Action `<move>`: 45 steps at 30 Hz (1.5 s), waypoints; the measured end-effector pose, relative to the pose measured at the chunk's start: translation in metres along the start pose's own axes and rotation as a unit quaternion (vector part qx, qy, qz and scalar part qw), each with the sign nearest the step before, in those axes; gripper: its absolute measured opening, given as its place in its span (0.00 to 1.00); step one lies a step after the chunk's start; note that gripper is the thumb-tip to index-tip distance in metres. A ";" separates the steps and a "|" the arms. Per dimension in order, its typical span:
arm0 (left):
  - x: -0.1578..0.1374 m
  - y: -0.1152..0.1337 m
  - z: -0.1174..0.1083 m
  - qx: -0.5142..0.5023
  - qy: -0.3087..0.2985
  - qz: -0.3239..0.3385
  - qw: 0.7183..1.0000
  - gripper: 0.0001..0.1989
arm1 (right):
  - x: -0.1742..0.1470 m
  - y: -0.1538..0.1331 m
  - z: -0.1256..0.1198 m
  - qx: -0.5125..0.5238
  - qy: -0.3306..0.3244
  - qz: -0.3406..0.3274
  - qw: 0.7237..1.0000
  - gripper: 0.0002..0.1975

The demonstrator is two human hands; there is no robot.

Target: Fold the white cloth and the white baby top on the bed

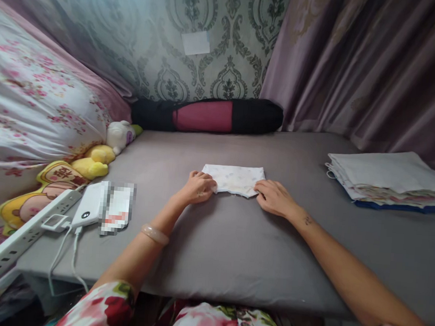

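Hands meet on one folded white cloth (234, 179): our left hand (198, 187) curls onto its nine-o'clock edge, our right hand (275, 197) presses its three-o'clock edge, fingers flat. One stack of folded cloths (389, 179) sits at three o'clock (well apart).

Damask-papered wall (226, 48), mauve curtain (368, 64), grey mattress (233, 249).

Folded cloth (234, 179) centre on my bed (233, 249); cloth stack (389, 179) right; power bank (89, 205), power strip (23, 235) left; bolster (206, 114) behind.

Pixel-blurred item (117, 208) beside power bank (89, 209)
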State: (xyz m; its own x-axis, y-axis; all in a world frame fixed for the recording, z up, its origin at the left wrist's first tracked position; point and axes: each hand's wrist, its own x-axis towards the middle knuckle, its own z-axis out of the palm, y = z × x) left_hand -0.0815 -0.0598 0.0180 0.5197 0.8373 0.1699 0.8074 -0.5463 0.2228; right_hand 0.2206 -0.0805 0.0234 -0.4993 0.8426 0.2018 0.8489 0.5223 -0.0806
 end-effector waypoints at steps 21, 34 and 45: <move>0.073 0.046 0.052 0.037 -0.019 -0.152 0.988 0.27 | 0.080 -0.036 0.055 0.055 -0.030 0.103 0.993 0.28; 0.066 0.039 0.052 0.049 0.010 -0.206 0.977 0.33 | 0.076 -0.035 0.051 0.018 -0.040 0.187 0.981 0.28; 0.056 0.019 0.042 0.044 -0.014 -0.271 0.961 0.32 | 0.067 -0.014 0.054 -0.008 -0.036 0.254 0.966 0.29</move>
State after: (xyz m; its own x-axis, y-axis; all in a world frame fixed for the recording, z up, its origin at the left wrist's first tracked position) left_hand -0.0258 -0.0224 -0.0084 0.0220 0.9994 0.0250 0.9816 -0.0263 0.1890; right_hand 0.1655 -0.0239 -0.0148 -0.0268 0.9971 0.0712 0.9899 0.0364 -0.1368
